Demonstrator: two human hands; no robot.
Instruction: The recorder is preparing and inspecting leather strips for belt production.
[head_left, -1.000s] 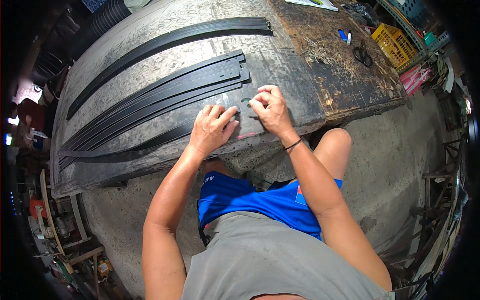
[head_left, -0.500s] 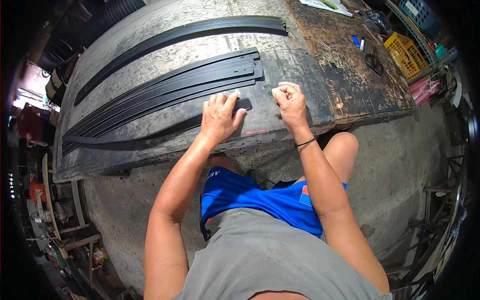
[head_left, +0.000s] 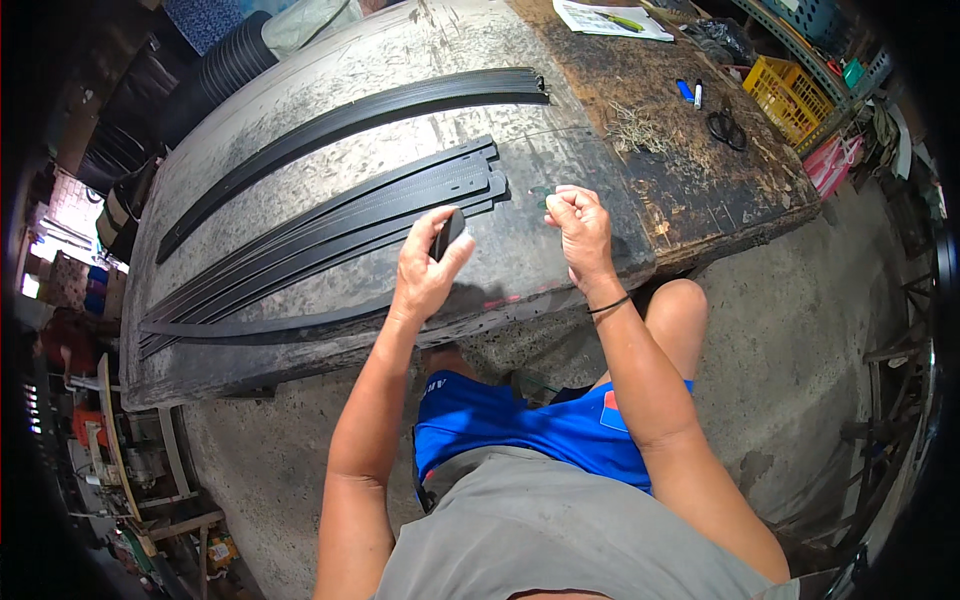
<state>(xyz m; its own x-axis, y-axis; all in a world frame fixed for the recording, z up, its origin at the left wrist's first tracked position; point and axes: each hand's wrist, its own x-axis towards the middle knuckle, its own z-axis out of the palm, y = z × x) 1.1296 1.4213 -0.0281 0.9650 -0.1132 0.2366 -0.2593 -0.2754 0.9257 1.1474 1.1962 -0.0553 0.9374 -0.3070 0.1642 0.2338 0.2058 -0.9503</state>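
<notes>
My left hand [head_left: 428, 262] is closed round the end of a loose black strip [head_left: 449, 232], raised at the near part of the grey worktable top [head_left: 380, 130]; the rest of that strip [head_left: 250, 330] trails left along the front edge. My right hand [head_left: 582, 230] is pinched near a small dark green item [head_left: 542, 196]; what, if anything, is between its fingertips is too small to make out. Beyond my hands lies a fanned pile of long black strips [head_left: 470, 170] with slotted ends, and farther back another long black bundle [head_left: 400, 95].
The darker, worn wooden part [head_left: 700, 185] at right holds papers [head_left: 600, 20] with a yellow-green pen, two markers [head_left: 690, 92] and black scissors [head_left: 725, 130]. A yellow crate [head_left: 785, 95] sits behind it. Black corrugated hose [head_left: 220, 80] is at back left; wooden frames [head_left: 110, 430] stand at lower left.
My left fingers have gone from lying spread over the loose strip to gripping its end and lifting it. My right hand stays pinched; the whole view has shifted slightly.
</notes>
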